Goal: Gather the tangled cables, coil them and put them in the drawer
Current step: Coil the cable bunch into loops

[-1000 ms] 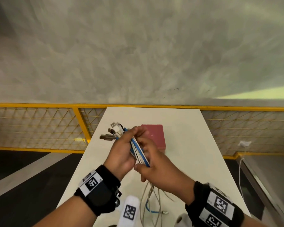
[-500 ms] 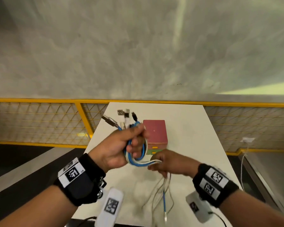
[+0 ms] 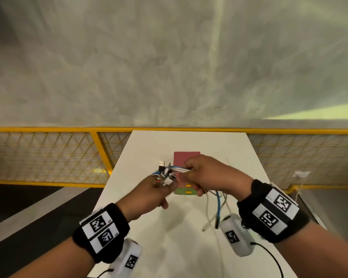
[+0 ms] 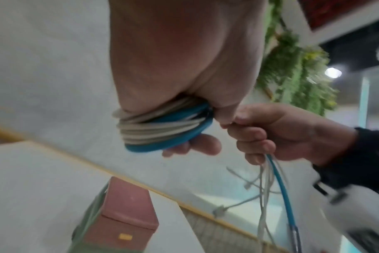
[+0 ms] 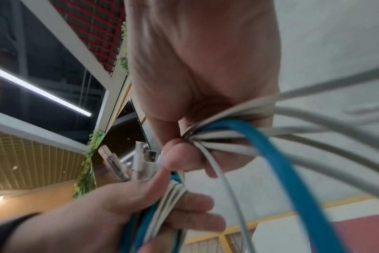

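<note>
A bundle of white and blue cables (image 3: 174, 170) is held up above the white table (image 3: 189, 247). My left hand (image 3: 153, 192) grips the coiled part (image 4: 162, 128), with several plugs (image 3: 164, 173) sticking out past its fingers. My right hand (image 3: 205, 174) grips the loose strands (image 5: 238, 133) just right of the coil. Their free ends (image 3: 217, 207) hang down from it toward the table. The small pink drawer box (image 3: 186, 161) with a green lower drawer (image 3: 186, 191) stands on the table just behind both hands, its drawers pushed in.
A yellow mesh railing (image 3: 48, 155) runs behind and to both sides of the table. A grey wall (image 3: 169, 67) rises beyond it. A white cable (image 3: 298, 185) hangs on the railing at the right. Dark floor lies to the left.
My right hand has risen from below the coil to beside it at the right, carrying the strands up and over. My left hand has dropped and turned, with the coil in it.
</note>
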Demonstrator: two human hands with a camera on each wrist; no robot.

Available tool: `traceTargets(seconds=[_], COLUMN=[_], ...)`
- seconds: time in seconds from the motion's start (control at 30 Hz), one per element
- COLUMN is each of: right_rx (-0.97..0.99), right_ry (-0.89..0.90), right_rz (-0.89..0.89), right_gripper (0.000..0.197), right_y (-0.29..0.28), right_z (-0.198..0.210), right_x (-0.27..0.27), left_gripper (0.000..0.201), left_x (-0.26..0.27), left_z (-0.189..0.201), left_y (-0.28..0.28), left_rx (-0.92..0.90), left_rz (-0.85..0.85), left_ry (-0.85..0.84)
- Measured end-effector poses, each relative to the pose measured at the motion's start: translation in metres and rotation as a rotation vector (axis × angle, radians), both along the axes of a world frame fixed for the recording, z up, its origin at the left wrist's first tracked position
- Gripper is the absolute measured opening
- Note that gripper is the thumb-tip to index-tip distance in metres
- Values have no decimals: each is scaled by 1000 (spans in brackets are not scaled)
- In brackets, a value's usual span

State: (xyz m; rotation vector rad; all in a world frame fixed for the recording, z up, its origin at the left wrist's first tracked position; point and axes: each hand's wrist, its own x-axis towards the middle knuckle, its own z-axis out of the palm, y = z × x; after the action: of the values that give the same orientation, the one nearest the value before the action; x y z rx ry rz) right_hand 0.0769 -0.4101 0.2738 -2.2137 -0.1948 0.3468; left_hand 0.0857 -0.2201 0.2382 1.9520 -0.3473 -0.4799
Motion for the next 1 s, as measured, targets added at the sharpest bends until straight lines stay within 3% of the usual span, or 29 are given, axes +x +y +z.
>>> traceTargets(seconds=[0.13,0.23,0.3,0.37,0.43,0.53,0.63,0.77,0.83,0.9,0.97,1.0], right_rx=[121,26,-89,-169,-135,179,346,316,312,207,225,277], right_ry=[-84,-225,-312,-397,-440,-288,-73,-29,4,-54,-122,-156], right_rz=[-69,-109,-96,-90,-95,-206,-298,-80,-34,-87,-253,-353], right_gripper=[15,13,39,61,70,56,32,3,4,23,44,43], right_y=[16,27,33,36,36,32,25,25,25,18,10,6], right_z=[-6,-18,-30,-42,-51,-60,-64,-63,-68,-82,-90,-91], right_x=[-10,-19,-26,-31,-33,-36,-37,-38,-40,-38,-39,-39], left_gripper=[32,43,49,31,9,5,12,21,22,26,33,36], left_x=[2,9,16,20,22,28,34,32,32,34,40,43], left_z=[0,5,5,2,4,6,6,2,0,-2,-5,-7], left_y=[-21,-37,-44,-50,-56,-59,-58,-60,-60,-57,-51,-49], left_rx=[-391,-675,-729,-760,-851,-988,-1039,-1059,-1068,-1012,-922,-878], left_rz=[255,341,397,442,476,460,427,451,448,460,508,533], left_ry=[173,297,334,338,391,472,471,521,499,391,228,147])
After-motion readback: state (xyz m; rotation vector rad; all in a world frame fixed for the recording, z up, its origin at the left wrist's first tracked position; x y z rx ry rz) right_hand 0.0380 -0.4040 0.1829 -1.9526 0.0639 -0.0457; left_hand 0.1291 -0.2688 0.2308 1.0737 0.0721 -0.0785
